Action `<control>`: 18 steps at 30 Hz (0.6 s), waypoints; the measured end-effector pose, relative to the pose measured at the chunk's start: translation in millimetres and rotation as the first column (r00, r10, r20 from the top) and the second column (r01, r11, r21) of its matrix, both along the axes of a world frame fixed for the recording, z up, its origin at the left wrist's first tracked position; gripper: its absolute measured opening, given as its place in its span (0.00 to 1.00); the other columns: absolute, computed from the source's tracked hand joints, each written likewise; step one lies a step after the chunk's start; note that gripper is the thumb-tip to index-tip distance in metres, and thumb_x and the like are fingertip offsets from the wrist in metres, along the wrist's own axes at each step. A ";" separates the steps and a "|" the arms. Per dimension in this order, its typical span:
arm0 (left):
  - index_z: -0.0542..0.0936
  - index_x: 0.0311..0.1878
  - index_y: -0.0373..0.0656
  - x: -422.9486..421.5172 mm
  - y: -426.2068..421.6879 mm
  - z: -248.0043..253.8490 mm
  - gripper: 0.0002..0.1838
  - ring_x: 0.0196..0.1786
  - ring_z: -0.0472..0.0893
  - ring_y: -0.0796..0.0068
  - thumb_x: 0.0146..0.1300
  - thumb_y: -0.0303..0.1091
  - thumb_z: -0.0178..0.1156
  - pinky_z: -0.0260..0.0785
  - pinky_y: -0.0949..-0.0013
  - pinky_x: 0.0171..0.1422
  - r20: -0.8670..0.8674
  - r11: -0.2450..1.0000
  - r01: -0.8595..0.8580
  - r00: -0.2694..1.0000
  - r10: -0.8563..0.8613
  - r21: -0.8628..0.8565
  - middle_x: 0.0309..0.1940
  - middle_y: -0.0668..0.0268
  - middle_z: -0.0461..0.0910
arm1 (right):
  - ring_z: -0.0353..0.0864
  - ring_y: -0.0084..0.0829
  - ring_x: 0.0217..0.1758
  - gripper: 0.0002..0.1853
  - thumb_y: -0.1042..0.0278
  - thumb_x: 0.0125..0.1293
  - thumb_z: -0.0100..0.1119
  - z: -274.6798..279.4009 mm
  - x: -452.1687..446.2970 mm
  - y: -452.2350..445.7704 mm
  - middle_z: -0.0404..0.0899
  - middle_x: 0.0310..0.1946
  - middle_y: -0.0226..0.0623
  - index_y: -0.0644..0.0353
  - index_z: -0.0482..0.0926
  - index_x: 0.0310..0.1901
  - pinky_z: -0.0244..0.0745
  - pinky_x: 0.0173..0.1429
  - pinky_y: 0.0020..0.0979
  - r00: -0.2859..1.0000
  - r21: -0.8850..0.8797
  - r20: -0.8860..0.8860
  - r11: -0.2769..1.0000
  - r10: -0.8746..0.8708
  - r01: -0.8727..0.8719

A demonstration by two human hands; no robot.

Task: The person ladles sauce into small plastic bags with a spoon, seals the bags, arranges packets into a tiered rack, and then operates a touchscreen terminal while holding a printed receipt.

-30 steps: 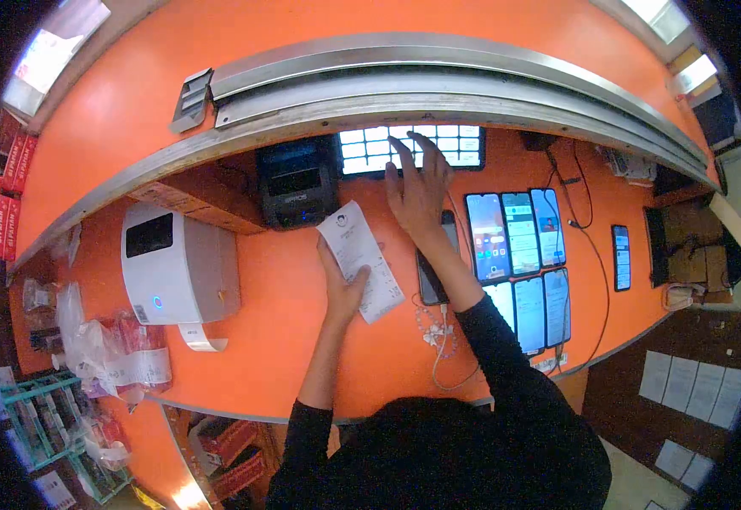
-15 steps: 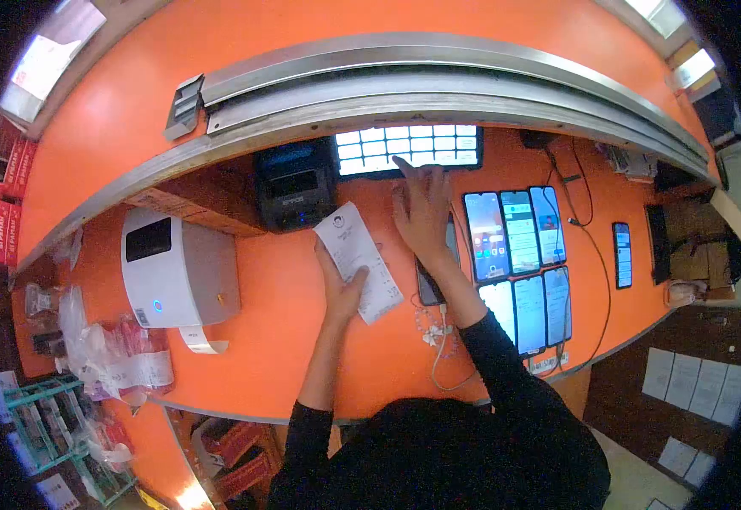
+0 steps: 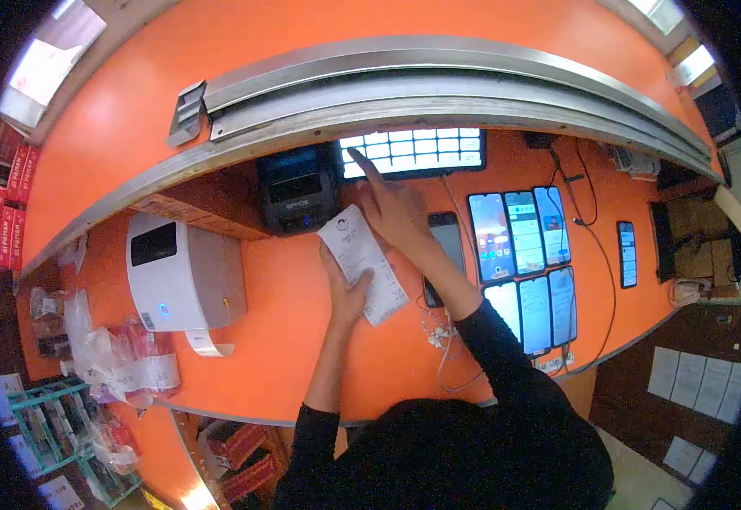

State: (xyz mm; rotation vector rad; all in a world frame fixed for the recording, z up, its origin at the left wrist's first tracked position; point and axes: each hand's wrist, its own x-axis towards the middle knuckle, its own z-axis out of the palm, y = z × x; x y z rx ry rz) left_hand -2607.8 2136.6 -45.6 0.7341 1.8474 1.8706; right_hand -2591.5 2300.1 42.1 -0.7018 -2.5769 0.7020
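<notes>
One printed receipt (image 3: 355,248) above counter (image 3: 294,357) – L hand (image 3: 347,297) pinching it, thumb on face. R hand (image 3: 400,214) unladen, index extended at tablet (image 3: 421,155), contact unclear. Apparent step: screen entry; calls for precise aim. Thermal printer (image 3: 299,202) nr. receipt – smartphones (image 3: 524,240) to R.

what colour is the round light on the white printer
The round light is blue, seen best in the head view.

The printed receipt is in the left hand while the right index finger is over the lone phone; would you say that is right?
Not quite: the head view shows the right hand with its index finger over the lit tablet, not the lone phone; the printed receipt is in the left hand.
</notes>
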 end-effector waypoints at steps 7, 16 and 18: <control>0.38 0.73 0.43 -2.9 -0.5 -1.8 0.55 0.71 0.53 0.58 0.45 0.17 0.60 0.48 0.59 0.74 -0.088 1.000 0.015 0.996 -0.015 -0.009 0.69 0.56 0.49 | 0.75 0.50 0.17 0.32 0.53 0.70 0.44 2.8 -9.1 3.6 0.73 0.13 0.45 0.46 0.49 0.72 0.69 0.23 0.52 1.000 -0.040 -0.005 0.999 0.020 -0.020; 0.36 0.73 0.41 -0.6 0.6 2.2 0.55 0.70 0.56 0.57 0.46 0.17 0.59 0.51 0.59 0.73 0.076 0.996 0.038 0.996 -0.044 0.079 0.70 0.54 0.50 | 0.77 0.49 0.20 0.30 0.54 0.69 0.45 7.6 -1.2 -1.9 0.77 0.18 0.43 0.41 0.51 0.71 0.71 0.26 0.48 0.997 -0.029 0.075 0.999 -0.021 0.023; 0.36 0.73 0.41 -1.3 0.2 1.4 0.55 0.70 0.56 0.57 0.45 0.17 0.59 0.52 0.60 0.72 0.020 0.999 0.024 0.999 -0.025 0.028 0.69 0.54 0.50 | 0.78 0.49 0.24 0.30 0.54 0.69 0.46 6.6 4.1 -2.5 0.78 0.22 0.45 0.40 0.52 0.71 0.72 0.29 0.47 1.000 -0.091 0.029 0.996 0.013 -0.010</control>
